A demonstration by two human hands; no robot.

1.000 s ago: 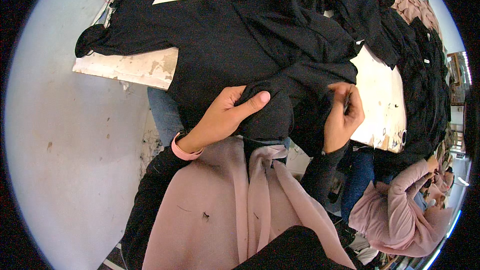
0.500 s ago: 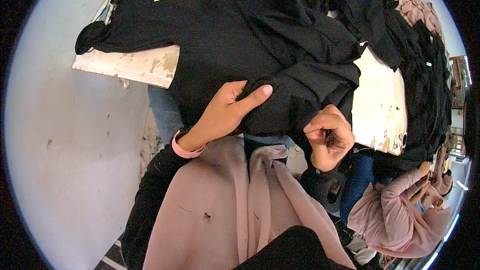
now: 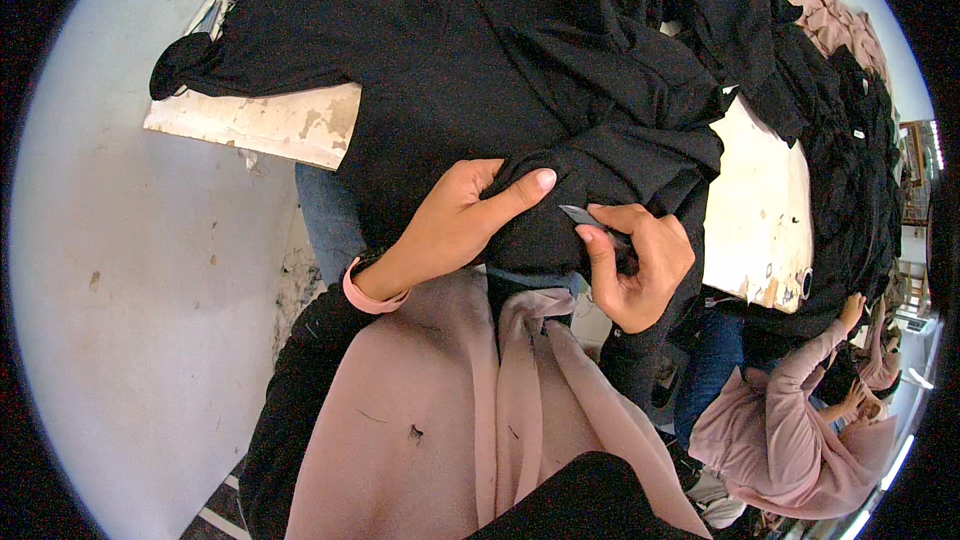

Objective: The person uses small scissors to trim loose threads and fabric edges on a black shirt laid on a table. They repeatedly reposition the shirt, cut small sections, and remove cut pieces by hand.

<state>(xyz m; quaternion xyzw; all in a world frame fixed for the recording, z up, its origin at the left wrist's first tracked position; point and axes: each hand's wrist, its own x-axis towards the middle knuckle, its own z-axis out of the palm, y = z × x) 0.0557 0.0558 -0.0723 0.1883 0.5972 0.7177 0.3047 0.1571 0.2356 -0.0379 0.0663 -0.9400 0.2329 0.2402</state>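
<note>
A black garment [image 3: 450, 80] lies spread over a pale table, with one sleeve stretched toward the left. At its near edge my left hand [image 3: 465, 210] is closed on a bunched fold, thumb on top and fingers hidden underneath. Just to the right, my right hand [image 3: 640, 260] pinches a small pointed metal blade [image 3: 574, 213] between thumb and forefinger. The blade's tip points left, toward the cloth by my left thumb. Whatever handle it has is hidden in my palm, so its exact kind cannot be made out.
The worn white tabletop [image 3: 765, 210] shows on the right. More black garments [image 3: 850, 170] pile beyond it, with pink cloth [image 3: 815, 5] at the far right. A co-worker in a pink sleeve [image 3: 790, 380] sits at the lower right. A pale wall [image 3: 130, 270] stands on the left.
My right hand has turned and moved slightly left and up, and the metal blade now shows at its fingertips. The left hand keeps its grip on the fold. The co-worker's arm has shifted.
</note>
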